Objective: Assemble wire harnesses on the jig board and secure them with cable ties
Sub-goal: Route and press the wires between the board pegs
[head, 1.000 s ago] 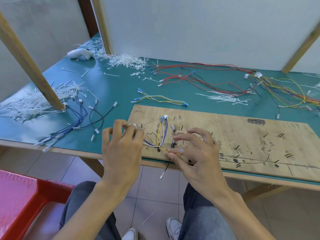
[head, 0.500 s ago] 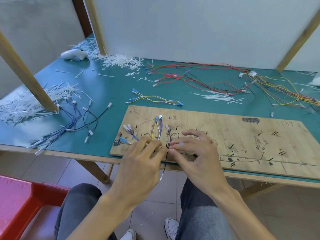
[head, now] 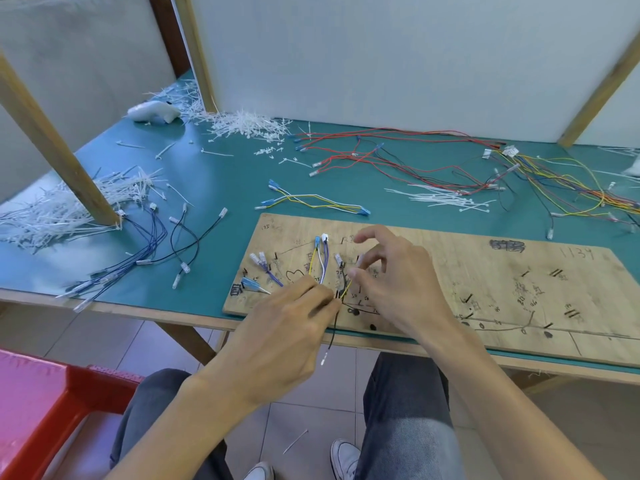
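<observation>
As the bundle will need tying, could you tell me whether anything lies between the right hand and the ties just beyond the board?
Nothing visible does: only bare board and mat lie between the right hand and the ties.

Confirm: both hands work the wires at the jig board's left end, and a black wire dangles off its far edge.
Not the far edge: the head view shows the black wire dangling off the near edge of the jig board. Left hand and right hand do work wires.

You have bright, even light; a pale sheen lies on the table (head: 235, 188) at your left, shadows are soft, and lines bow at the borders.
</observation>
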